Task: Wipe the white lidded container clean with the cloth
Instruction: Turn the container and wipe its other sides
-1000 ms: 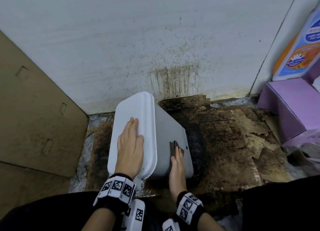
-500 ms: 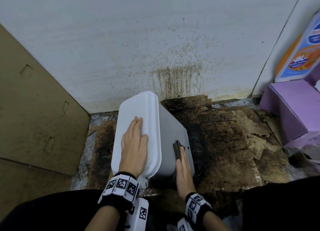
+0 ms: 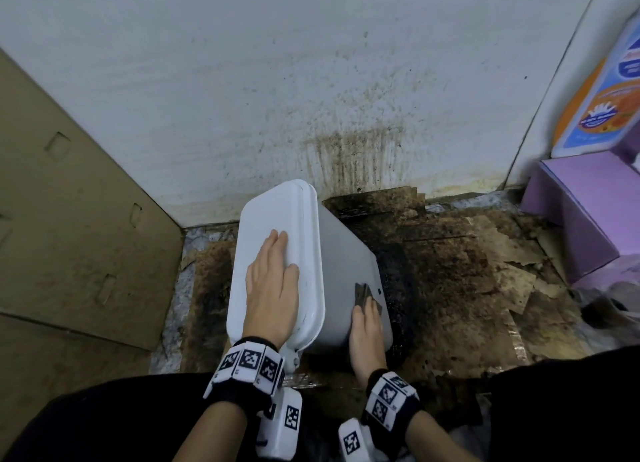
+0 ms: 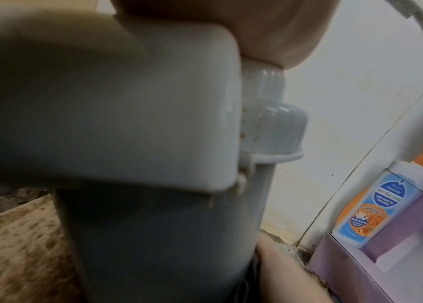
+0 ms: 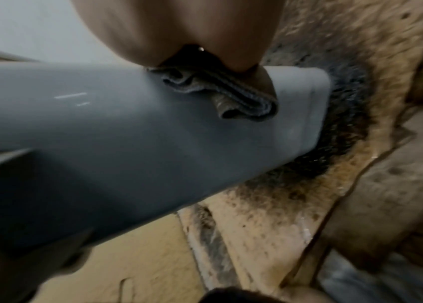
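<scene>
The white lidded container (image 3: 346,257) stands tilted on the stained floor, its lid (image 3: 277,212) turned up and to the left. My left hand (image 3: 270,281) lies flat on the lid with straight fingers. My right hand (image 3: 367,326) presses a dark folded cloth (image 3: 363,293) flat against the container's right side wall, near its lower edge. In the right wrist view the cloth (image 5: 231,96) is bunched under the hand (image 5: 179,30) on the grey-looking wall (image 5: 127,133). The left wrist view shows the lid's latch end (image 4: 127,123) close up and blurred.
A stained white wall (image 3: 311,80) rises just behind the container. Brown cardboard (image 3: 69,236) leans at the left. Dirty, peeling cardboard (image 3: 467,281) covers the floor at the right. A purple box (image 3: 588,212) and a soap bottle (image 3: 602,98) stand at the far right.
My right hand has slid the cloth a little further along the side wall, away from me. The left hand has stayed flat on the lid.
</scene>
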Action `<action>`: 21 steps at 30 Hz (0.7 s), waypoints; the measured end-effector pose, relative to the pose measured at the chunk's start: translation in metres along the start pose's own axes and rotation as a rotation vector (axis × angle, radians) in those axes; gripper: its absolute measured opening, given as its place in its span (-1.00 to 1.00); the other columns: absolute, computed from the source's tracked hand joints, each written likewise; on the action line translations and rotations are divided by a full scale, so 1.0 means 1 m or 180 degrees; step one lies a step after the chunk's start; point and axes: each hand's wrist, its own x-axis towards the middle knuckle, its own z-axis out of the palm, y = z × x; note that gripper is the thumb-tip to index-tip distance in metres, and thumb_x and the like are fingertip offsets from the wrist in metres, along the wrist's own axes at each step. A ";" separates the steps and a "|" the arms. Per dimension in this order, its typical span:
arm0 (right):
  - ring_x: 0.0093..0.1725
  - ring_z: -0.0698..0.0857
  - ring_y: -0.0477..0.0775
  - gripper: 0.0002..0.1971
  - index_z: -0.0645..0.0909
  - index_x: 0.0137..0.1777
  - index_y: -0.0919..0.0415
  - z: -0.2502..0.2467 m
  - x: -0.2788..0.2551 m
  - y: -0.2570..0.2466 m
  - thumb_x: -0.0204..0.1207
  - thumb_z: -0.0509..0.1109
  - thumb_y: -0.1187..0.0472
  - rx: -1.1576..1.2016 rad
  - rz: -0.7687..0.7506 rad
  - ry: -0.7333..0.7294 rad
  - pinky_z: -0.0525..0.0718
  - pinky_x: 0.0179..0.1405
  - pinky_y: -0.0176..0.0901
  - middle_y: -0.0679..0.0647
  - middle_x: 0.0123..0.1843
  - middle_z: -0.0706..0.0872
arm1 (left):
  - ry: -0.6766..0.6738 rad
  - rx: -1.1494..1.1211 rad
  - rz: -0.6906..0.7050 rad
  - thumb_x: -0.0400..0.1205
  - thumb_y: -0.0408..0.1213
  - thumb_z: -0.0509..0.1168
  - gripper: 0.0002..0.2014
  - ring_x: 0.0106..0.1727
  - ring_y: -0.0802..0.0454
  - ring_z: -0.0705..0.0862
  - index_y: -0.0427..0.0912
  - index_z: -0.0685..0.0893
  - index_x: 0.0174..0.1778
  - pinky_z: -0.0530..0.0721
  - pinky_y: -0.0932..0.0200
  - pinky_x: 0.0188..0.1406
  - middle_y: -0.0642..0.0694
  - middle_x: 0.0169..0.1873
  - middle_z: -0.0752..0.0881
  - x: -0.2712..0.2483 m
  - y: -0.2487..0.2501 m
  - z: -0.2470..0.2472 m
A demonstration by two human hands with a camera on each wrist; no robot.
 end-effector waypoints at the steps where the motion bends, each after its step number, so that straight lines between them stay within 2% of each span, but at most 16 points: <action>1: 0.79 0.01 0.00 -0.44 0.05 0.78 0.20 0.003 -0.004 -0.007 0.84 0.01 0.09 0.0076 -0.0077 0.0019 -0.15 0.76 -0.12 0.06 0.81 0.08 | 0.0002 0.0001 0.0006 0.82 -0.27 -0.03 -0.47 0.70 0.34 -0.03 0.04 0.12 0.74 -0.18 0.24 0.68 0.16 0.73 0.07 0.000 0.001 0.001; 4: 0.78 0.06 0.00 -0.47 0.11 0.78 0.18 0.011 -0.016 -0.025 0.84 -0.01 0.10 0.0127 -0.0306 0.0026 -0.09 0.77 -0.07 0.00 0.79 0.16 | 0.0027 0.0043 0.0051 0.82 -0.27 -0.03 -0.48 0.70 0.31 -0.03 0.03 0.12 0.74 -0.19 0.23 0.68 0.15 0.73 0.08 0.001 0.003 0.004; 6: 0.76 0.12 0.06 -0.46 0.18 0.76 0.20 0.015 -0.019 -0.031 0.83 -0.09 0.05 -0.0247 -0.0457 0.0056 -0.05 0.74 -0.09 -0.02 0.76 0.22 | 0.0046 0.0074 0.0083 0.82 -0.27 -0.03 -0.48 0.71 0.29 -0.03 0.01 0.12 0.74 -0.21 0.26 0.66 0.13 0.73 0.08 0.001 0.005 0.005; 9: 0.68 0.23 0.05 -0.25 0.28 0.70 0.15 0.014 -0.018 -0.028 0.64 -0.32 -0.15 -0.0797 -0.0618 0.0101 0.02 0.61 -0.07 -0.05 0.74 0.28 | 0.0056 0.0071 0.0104 0.83 -0.27 -0.03 -0.49 0.68 0.34 -0.04 0.00 0.12 0.75 -0.23 0.30 0.63 0.11 0.74 0.07 -0.001 0.007 0.007; 10: 0.64 0.26 0.03 -0.27 0.30 0.69 0.09 0.011 -0.018 -0.029 0.63 -0.32 -0.16 -0.0839 -0.0556 0.0139 0.06 0.59 -0.01 -0.08 0.71 0.31 | 0.0051 0.0088 0.0112 0.83 -0.26 -0.03 -0.49 0.68 0.33 -0.04 0.00 0.11 0.75 -0.23 0.30 0.63 0.11 0.74 0.07 -0.001 0.008 0.008; 13: 0.59 0.26 0.06 -0.51 0.30 0.68 -0.02 0.004 -0.023 -0.036 0.79 -0.05 -0.01 -0.0520 -0.0382 0.0214 0.14 0.60 0.11 -0.05 0.66 0.37 | 0.0046 0.0159 0.0126 0.83 -0.25 -0.04 -0.49 0.72 0.25 -0.03 -0.01 0.11 0.75 -0.20 0.24 0.66 0.09 0.75 0.07 -0.001 0.011 0.010; 15: 0.61 0.24 0.07 -0.53 0.29 0.70 -0.02 -0.001 -0.025 -0.039 0.81 0.04 0.01 -0.0309 -0.0378 0.0187 0.12 0.64 0.06 0.02 0.64 0.37 | 0.0045 0.0174 0.0136 0.83 -0.25 -0.05 -0.49 0.72 0.24 -0.04 -0.02 0.11 0.75 -0.21 0.25 0.66 0.09 0.75 0.06 -0.002 0.014 0.010; 21: 0.61 0.29 0.02 -0.55 0.35 0.68 0.07 -0.013 -0.025 -0.045 0.81 0.09 0.12 0.0042 -0.0610 0.0068 0.17 0.59 -0.20 0.04 0.60 0.43 | -0.0013 0.0200 0.0149 0.83 -0.21 -0.07 -0.48 0.72 0.27 -0.09 0.00 0.08 0.76 -0.20 0.19 0.69 0.11 0.75 0.02 -0.003 0.022 0.014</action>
